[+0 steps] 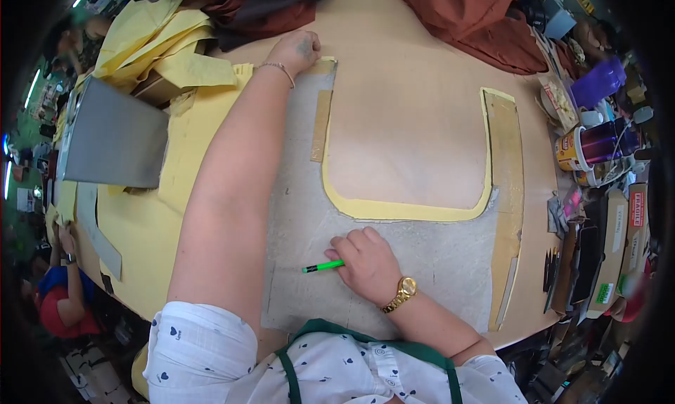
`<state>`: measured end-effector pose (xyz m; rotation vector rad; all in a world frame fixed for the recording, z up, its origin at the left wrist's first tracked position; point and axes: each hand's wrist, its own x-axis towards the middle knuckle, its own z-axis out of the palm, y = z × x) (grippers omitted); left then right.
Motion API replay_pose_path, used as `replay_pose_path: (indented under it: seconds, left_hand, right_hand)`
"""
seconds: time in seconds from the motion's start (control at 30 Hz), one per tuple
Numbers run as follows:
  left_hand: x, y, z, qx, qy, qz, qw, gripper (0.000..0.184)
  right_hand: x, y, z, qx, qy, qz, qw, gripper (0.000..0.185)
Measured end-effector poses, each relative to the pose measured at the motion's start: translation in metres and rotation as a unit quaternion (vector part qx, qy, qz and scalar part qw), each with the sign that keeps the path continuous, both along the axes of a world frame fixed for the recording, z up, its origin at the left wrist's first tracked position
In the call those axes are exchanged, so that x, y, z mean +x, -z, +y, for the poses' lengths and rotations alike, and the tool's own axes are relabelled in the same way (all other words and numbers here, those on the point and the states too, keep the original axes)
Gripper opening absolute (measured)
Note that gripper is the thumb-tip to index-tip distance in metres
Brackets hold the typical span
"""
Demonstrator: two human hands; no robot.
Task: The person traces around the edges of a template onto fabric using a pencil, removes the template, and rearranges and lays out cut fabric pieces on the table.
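A grey U-shaped pattern board (302,193) with tan tape along its edges lies flat before me. Yellow sheet material (394,210) shows as a border along its inner curve. My left hand (295,51) is at the far end of the board's left arm, fingers curled down; whatever they hold, if anything, is hidden. My right hand (369,263) rests closed over the lower part of the board, below the curve. A bright green pencil (323,266) is gripped in it, sticking out to the left.
A grey metal block (116,133) stands on yellow sheets (140,228) at left. Brown cloth (471,24) lies at the far right, crumpled yellow material (162,46) far left. Tubs (571,150) and boxes (610,246) line the right edge. Another person (67,291) is at the left.
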<state>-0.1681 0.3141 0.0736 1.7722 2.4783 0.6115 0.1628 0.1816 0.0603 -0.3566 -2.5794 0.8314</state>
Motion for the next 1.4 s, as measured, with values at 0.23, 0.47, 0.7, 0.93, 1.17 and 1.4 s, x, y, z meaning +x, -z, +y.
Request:
replay_pose_path:
  seconds: [0.23, 0.47, 0.7, 0.93, 1.17, 1.4]
  left_hand:
    - [0.0, -0.004, 0.01, -0.117, 0.037, -0.013, 0.992, 0.009]
    - [0.005, 0.002, 0.014, -0.208, 0.034, 0.157, 0.965, 0.024]
    - [0.001, 0.013, 0.009, -0.106, 0.051, 0.122, 0.986, 0.013]
    - [-0.001, 0.02, 0.004, -0.06, 0.057, 0.099, 0.992, 0.01]
    - [0.007, 0.018, 0.003, -0.08, 0.011, 0.094, 0.992, 0.014]
    - [0.0, 0.018, 0.008, -0.087, 0.046, 0.122, 0.988, 0.013]
  right_hand:
    - [0.003, 0.002, -0.001, -0.01, 0.007, -0.014, 1.0, 0.013]
    - [0.002, -0.003, 0.001, -0.027, 0.008, -0.001, 1.0, 0.014]
    - [0.0, -0.002, 0.001, -0.023, 0.012, -0.006, 1.0, 0.012]
    - [-0.001, -0.002, 0.001, -0.025, 0.008, 0.003, 1.0, 0.012]
    - [-0.001, -0.002, 0.002, -0.032, -0.001, -0.002, 0.999, 0.013]
    - [0.0, 0.0, 0.001, -0.033, 0.01, 0.011, 0.999, 0.015]
